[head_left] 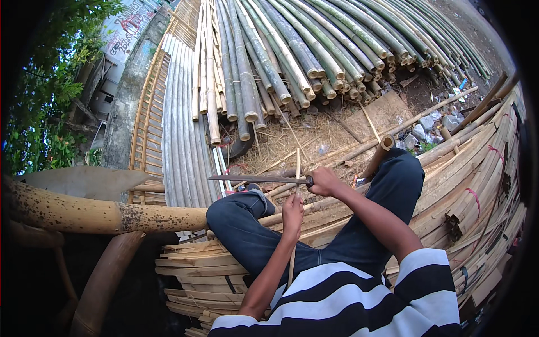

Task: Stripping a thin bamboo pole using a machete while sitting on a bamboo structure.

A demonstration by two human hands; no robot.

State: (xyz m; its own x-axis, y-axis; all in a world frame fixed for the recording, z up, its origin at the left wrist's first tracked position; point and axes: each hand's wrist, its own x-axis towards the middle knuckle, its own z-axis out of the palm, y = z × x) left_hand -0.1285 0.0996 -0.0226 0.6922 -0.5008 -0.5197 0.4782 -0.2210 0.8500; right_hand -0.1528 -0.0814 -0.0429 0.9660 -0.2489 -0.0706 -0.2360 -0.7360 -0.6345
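Note:
My right hand [324, 182] is closed round the dark handle of a machete. The long, dull machete blade [250, 178] points left and lies nearly level. Upright in my closed left hand [292, 214] is a thin bamboo strip [297, 163]; its lower part runs down towards my lap. The blade crosses the strip just above my left hand. Whether its edge has cut into the strip is too small to tell. Both hands are in front of my bent knees.
Split bamboo slats [196, 272] lie stacked beneath and around me. A thick bamboo pole [163, 218] runs beside my left knee. Ahead lie many green bamboo poles [292, 45], corrugated sheets [182, 129] and a bamboo ladder-like frame [147, 118]. Rubble [421, 128] sits at right.

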